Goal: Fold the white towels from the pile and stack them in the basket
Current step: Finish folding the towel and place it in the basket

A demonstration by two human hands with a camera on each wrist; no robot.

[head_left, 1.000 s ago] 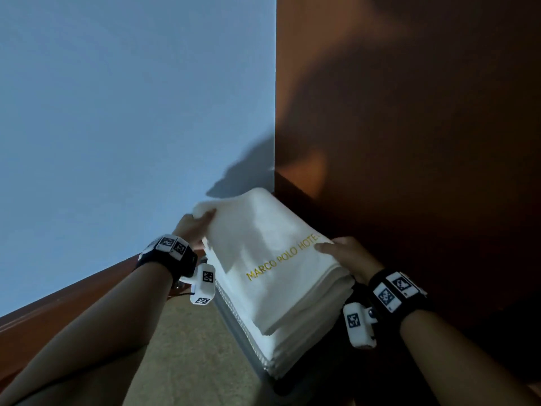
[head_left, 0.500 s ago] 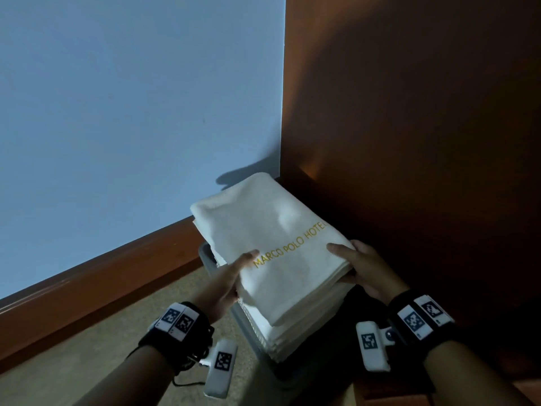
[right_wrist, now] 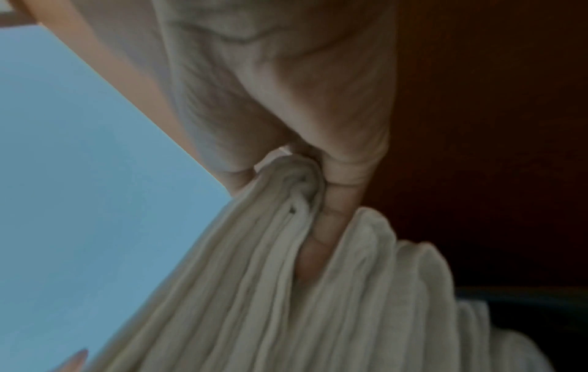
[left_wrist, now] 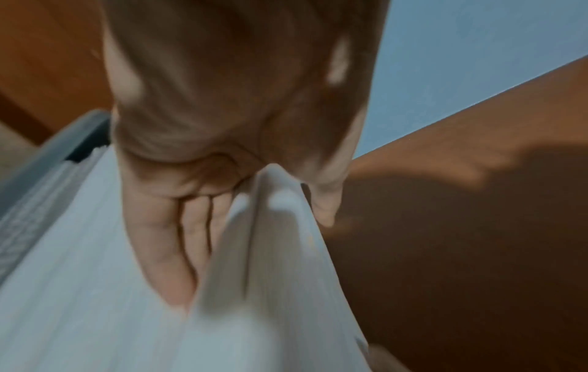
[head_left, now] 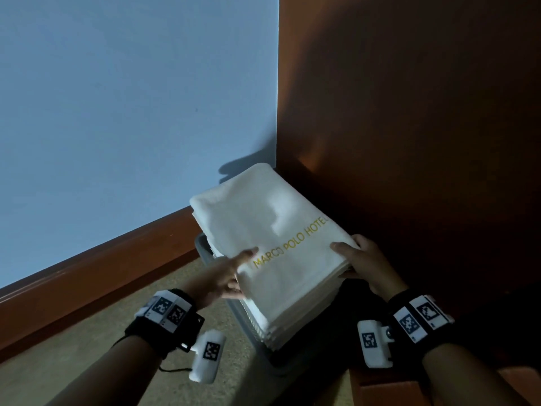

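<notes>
Centre of the head view: the top towel (gold hotel lettering) lies on the stack in the basket. Left hand and right hand each pinch its near corners.

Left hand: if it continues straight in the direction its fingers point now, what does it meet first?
The left hand already grips the folded white towel with gold lettering, fingers slid beneath it. Going on, it would probably push deeper between that towel and the white towel stack in the grey basket.

Bare forearms wear black wristbands with white square-coded tags and dangling white camera units.
</notes>
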